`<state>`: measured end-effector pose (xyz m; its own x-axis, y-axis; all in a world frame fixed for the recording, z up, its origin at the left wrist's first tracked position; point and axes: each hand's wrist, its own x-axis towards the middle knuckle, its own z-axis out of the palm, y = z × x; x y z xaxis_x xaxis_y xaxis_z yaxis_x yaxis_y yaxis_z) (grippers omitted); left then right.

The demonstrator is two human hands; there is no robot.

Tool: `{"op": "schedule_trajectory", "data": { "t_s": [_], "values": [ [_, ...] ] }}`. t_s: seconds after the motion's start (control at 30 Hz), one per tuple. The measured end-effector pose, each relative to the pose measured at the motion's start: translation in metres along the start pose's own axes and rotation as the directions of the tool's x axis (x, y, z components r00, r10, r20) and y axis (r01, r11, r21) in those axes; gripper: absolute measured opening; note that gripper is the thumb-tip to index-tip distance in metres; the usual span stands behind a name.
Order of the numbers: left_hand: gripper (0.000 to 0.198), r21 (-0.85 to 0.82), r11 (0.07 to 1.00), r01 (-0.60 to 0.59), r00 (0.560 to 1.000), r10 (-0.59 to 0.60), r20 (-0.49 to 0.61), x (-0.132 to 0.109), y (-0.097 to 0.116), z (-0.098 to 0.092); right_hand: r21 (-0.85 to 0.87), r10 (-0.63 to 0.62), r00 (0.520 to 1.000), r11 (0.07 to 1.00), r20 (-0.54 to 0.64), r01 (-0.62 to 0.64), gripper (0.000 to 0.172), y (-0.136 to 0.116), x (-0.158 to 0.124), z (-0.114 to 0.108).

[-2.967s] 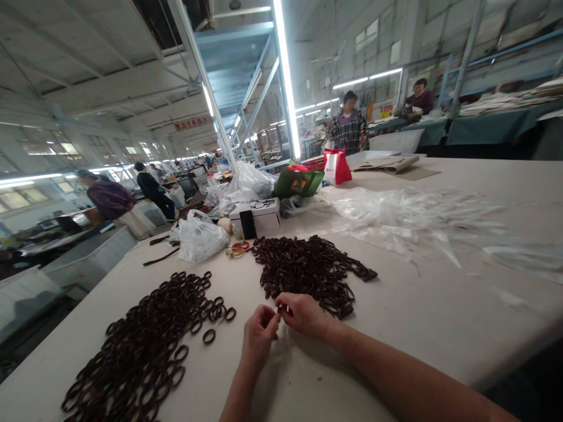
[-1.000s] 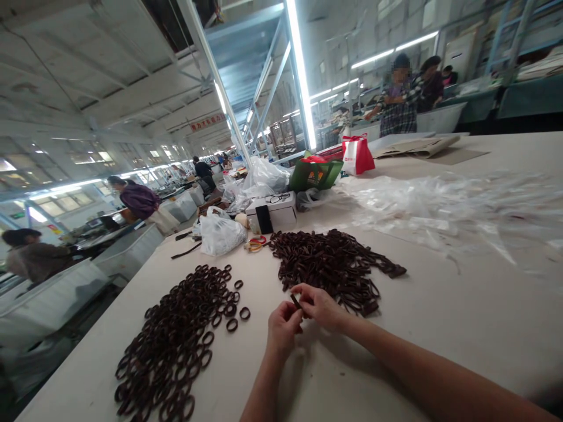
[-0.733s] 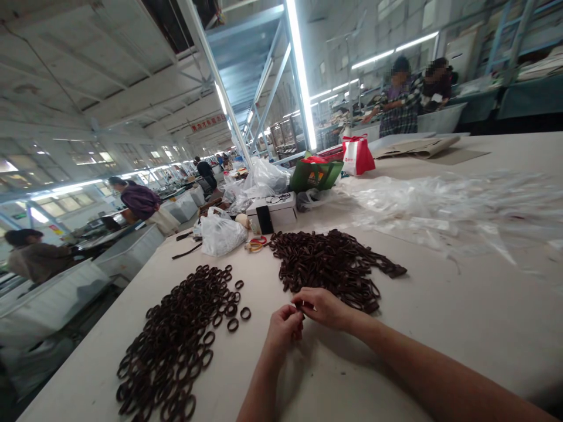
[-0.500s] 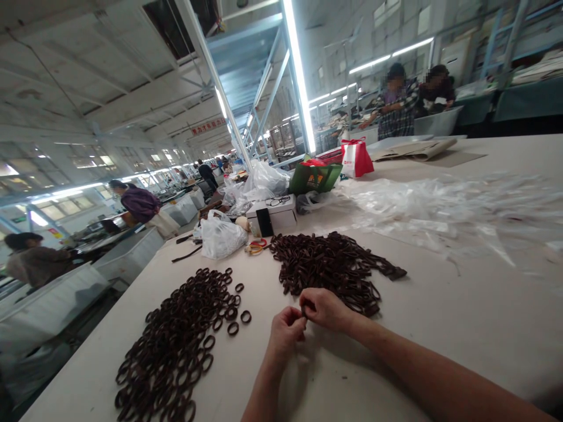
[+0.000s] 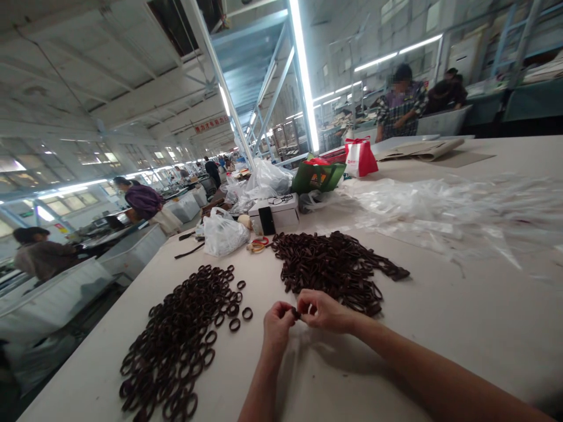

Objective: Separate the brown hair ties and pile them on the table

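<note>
Between my two hands is a small dark brown strap loop, mostly covered by fingertips. My left hand pinches its left side, thumb and fingers together. On the other side, my right hand is closed on it too, with its fingers bent. Just beyond my right hand lies a heap of flattened dark brown loops. To the left spreads a pile of round, opened dark brown rings, several lying loose at its right edge.
Scissors with red-orange handles, a white plastic bag, a phone and a white box stand behind the piles. Clear plastic sheets cover the table's far right. Other people work in the background.
My hands have shifted slightly left. The brown loop now shows more between the fingertips, and my right hand's fingers have moved on it.
</note>
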<state>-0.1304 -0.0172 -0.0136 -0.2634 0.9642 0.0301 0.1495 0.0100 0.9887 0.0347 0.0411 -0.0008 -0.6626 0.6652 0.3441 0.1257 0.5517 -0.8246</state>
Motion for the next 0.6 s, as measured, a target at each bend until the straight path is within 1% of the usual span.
{"op": "schedule_trajectory", "data": {
  "t_s": [0.1, 0.2, 0.27, 0.43, 0.5, 0.6],
  "values": [
    [0.014, 0.007, 1.0, -0.024, 0.999, 0.023, 0.044, -0.002, -0.005, 0.006, -0.164, 0.012, 0.999, 0.986, -0.042, -0.019, 0.009, 0.002, -0.002, 0.004],
    [0.011, 0.047, 0.998, -0.044, 0.997, 0.041, 0.062, -0.006, -0.005, 0.013, -0.28, 0.069, 0.995, 0.956, -0.074, -0.088, 0.009, -0.004, -0.003, 0.002],
    [0.01, 0.08, 0.996, -0.049, 0.997, 0.045, 0.056, -0.009, -0.004, 0.017, -0.318, 0.122, 0.987, 0.936, -0.1, -0.148, 0.007, -0.008, -0.004, 0.002],
    [0.011, 0.19, 0.98, -0.055, 0.998, 0.06, -0.02, -0.012, 0.001, 0.026, -0.29, 0.213, 0.961, 0.921, -0.179, -0.258, 0.009, -0.006, -0.001, 0.006],
    [0.011, 0.23, 0.971, -0.068, 0.995, 0.081, -0.05, -0.013, 0.004, 0.027, -0.248, 0.224, 0.953, 0.93, -0.205, -0.272, 0.011, -0.003, 0.0, 0.009],
    [0.009, 0.264, 0.96, -0.092, 0.991, 0.114, -0.071, -0.014, 0.006, 0.026, -0.17, 0.213, 0.953, 0.953, -0.215, -0.252, 0.012, 0.001, 0.001, 0.01]
  ]
}}
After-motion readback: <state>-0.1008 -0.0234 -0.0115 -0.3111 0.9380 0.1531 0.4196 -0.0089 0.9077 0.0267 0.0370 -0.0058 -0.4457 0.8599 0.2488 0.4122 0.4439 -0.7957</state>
